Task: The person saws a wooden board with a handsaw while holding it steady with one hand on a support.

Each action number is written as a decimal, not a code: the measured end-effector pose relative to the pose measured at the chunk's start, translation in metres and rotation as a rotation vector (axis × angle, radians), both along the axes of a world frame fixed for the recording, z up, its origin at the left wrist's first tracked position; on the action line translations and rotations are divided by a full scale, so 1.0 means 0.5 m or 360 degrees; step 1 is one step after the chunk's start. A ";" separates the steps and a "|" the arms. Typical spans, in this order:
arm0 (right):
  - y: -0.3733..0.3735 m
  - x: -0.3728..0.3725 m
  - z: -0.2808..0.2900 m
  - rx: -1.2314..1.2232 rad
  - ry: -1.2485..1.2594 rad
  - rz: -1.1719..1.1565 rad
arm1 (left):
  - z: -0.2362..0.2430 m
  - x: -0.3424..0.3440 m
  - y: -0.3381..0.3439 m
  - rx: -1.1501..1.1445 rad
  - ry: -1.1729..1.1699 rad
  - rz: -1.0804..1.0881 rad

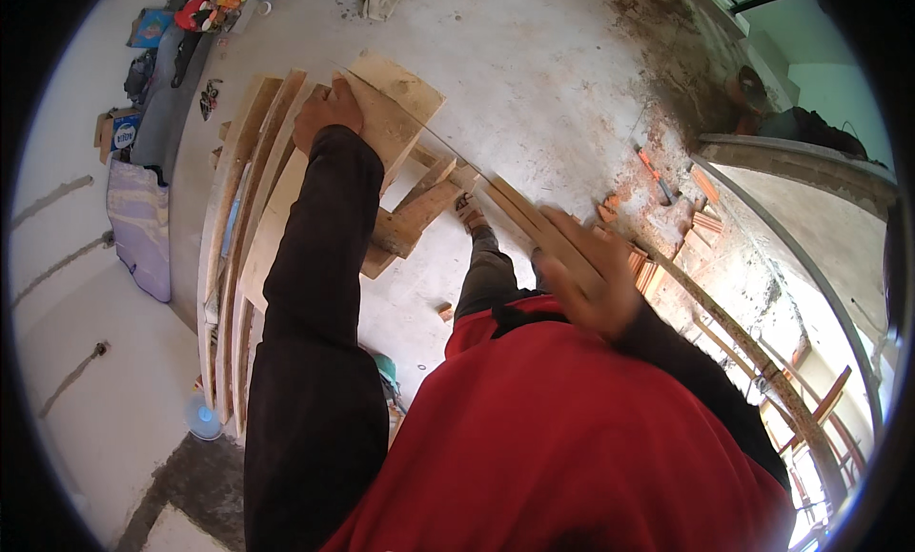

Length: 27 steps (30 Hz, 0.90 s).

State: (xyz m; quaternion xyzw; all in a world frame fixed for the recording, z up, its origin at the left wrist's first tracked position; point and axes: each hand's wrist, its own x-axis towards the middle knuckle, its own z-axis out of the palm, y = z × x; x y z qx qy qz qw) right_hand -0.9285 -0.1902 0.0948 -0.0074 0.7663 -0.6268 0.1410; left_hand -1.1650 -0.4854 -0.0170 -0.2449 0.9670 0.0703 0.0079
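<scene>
My left hand is closed over the far end of a pale wooden board, pressing on it near its edge. What looks like a handsaw, seen almost edge-on, has its thin blade lying across that board. Its long wooden handle slants down toward my body. My right hand, slightly blurred, is wrapped round the handle's near end. Under the board, short wooden blocks form a support. My left hand is just left of the blade's far tip.
Several long planks lean together on the left. A cardboard box and a foam-like sheet stand along the wall. At right lie an orange-handled tool, broken bricks and a long pole. My foot stands beside the support.
</scene>
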 end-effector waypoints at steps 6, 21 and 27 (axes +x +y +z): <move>-0.025 -0.016 -0.013 0.0101 0.0246 -0.0007 | -0.003 0.003 -0.011 0.0013 0.0032 0.0006; -0.058 -0.066 -0.063 0.0053 0.0288 0.0022 | -0.007 -0.003 -0.004 0.0042 0.0098 0.0016; -0.033 -0.050 -0.057 0.0210 0.0429 0.0102 | -0.024 -0.003 -0.019 0.0011 0.0148 -0.0032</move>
